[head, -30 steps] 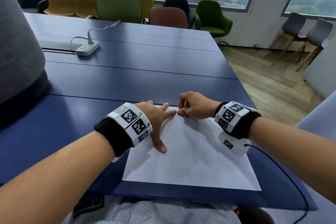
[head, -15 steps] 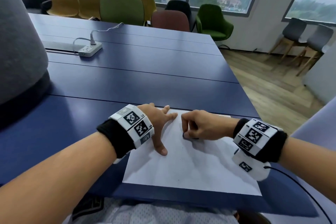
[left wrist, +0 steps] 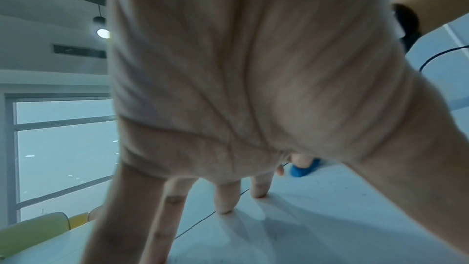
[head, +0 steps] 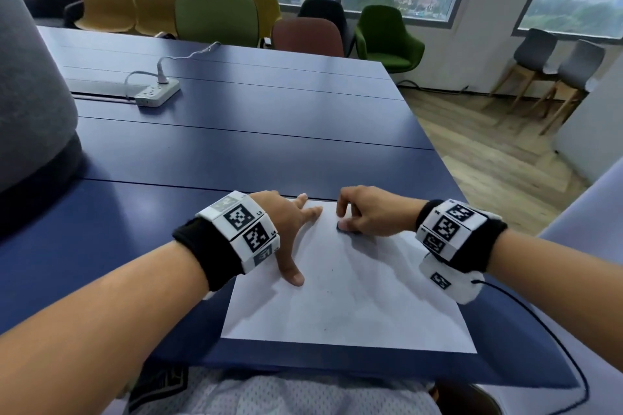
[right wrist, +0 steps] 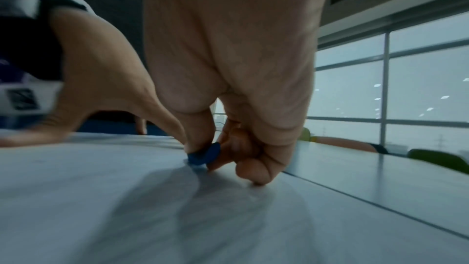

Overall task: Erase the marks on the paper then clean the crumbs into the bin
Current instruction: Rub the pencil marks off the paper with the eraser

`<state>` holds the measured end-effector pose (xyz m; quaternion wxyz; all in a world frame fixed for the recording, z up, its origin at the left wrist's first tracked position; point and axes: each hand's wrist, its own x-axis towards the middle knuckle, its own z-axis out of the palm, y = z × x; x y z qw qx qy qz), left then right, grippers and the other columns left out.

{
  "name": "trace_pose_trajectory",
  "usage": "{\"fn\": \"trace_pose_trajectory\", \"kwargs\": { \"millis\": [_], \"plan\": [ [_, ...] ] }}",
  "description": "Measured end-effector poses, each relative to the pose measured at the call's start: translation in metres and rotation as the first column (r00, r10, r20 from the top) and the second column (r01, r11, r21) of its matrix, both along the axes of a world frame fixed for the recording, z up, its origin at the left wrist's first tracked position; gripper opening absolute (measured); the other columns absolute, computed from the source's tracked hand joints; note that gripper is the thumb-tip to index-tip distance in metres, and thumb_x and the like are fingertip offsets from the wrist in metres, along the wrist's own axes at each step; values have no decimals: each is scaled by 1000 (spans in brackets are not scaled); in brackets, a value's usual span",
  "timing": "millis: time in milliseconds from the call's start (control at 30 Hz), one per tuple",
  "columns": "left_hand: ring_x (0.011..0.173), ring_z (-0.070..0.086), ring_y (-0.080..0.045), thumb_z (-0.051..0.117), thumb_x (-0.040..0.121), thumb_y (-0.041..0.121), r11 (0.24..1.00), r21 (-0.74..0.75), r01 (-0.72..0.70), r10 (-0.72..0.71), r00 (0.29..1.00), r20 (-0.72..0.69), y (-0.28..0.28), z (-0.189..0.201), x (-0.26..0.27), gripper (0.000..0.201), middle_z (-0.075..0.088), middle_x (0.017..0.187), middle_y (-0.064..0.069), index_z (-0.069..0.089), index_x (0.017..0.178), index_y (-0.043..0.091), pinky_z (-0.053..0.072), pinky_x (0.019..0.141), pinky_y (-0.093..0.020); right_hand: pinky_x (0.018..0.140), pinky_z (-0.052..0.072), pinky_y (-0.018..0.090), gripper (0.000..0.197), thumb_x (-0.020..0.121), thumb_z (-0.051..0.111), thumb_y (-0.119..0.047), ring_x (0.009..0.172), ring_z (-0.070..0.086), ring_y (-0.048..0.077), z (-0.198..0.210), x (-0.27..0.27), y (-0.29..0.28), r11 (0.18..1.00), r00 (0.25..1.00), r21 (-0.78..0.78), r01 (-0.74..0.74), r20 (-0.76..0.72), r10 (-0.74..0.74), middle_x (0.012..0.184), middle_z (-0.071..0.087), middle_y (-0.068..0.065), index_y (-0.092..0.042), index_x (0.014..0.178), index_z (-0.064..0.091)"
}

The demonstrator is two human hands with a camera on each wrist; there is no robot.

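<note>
A white sheet of paper [head: 354,300] lies on the blue table [head: 236,152] near its front edge. My left hand [head: 290,229] rests flat on the sheet's upper left part, fingers spread and straight, thumb pointing toward me. My right hand [head: 364,216] pinches a small blue eraser [head: 344,227] between thumb and fingers and presses its tip onto the paper near the top middle. The eraser [right wrist: 203,157] shows clearly in the right wrist view and also behind my left palm as the eraser [left wrist: 303,169] in the left wrist view. A few tiny dark specks [head: 332,269] dot the sheet. No bin is in view.
A white power strip [head: 156,94] with its cable lies far back left on the table. A large grey rounded object [head: 30,94] stands at the left. Coloured chairs [head: 215,17] line the table's far side. A black cable [head: 556,340] runs from my right wrist.
My right hand with the eraser slid from the paper's top edge toward me, then back away toward the top. The left hand stayed pressed on the sheet.
</note>
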<state>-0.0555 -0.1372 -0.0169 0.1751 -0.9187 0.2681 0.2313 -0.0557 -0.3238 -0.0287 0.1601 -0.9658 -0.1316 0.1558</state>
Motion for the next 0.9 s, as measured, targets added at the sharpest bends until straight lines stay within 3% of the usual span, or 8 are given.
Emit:
{"fn": "trace_pose_trajectory", "kwargs": {
  "millis": [67,167,233,300,467,600,767,900],
  "plan": [
    [144,28,-35,77,57,74,1000,6,10,-10,1000,13,0,0,0,132,-6,164,10,-5,154,40,39,107,-46,72,36,24,15,89,64,-29,83,48,14,-1,9,-1,998,997,-14,61,56,-60,83,49,-8,-20,94,52],
    [139,37,-34,78,58,71,1000,9,22,-22,999,28,-2,0,-2,130,-2,164,5,1,156,35,43,104,-43,59,37,22,15,89,64,-25,75,51,16,-9,0,3,1000,998,12,23,63,-24,76,51,-10,-19,87,51],
    [133,45,-34,79,58,71,1000,15,23,-23,999,44,-4,0,-3,129,1,165,4,3,156,33,46,100,-44,54,35,19,18,88,65,-25,66,51,9,-9,-7,6,999,999,17,-32,33,32,71,51,-12,-23,80,49],
    [126,52,-32,78,59,71,999,26,26,-27,998,57,-5,2,-4,128,2,165,3,3,156,32,49,94,-41,56,36,20,18,88,66,-28,66,50,5,-6,-3,6,1000,999,-6,-18,28,18,74,52,-11,-24,79,52],
    [123,55,-29,78,60,69,999,24,46,-47,997,68,-7,3,-6,127,4,165,1,6,156,28,50,93,-40,70,38,28,21,92,58,-28,85,50,19,-9,13,10,995,989,-19,97,112,-94,94,57,4,-9,99,54],
    [118,59,-28,79,61,67,998,-13,60,-59,995,78,-6,3,-6,120,10,164,-3,14,154,29,47,85,-35,61,37,28,19,90,61,-29,78,51,20,-15,6,26,999,994,22,31,106,-33,80,52,-3,-13,91,50],
    [121,57,-29,79,60,69,999,12,47,-48,996,77,-5,1,-4,126,6,165,0,9,155,25,50,88,-36,68,36,27,17,92,58,-26,82,50,19,-3,12,11,996,989,-28,85,125,-81,90,55,2,-10,95,53],
    [120,58,-29,79,60,68,999,15,44,-45,996,76,-6,1,-5,125,5,165,-2,10,155,24,51,91,-40,55,35,22,17,90,63,-27,66,49,12,-8,-6,10,999,996,-6,-53,69,53,72,53,-7,-14,85,51]
  ]
}}
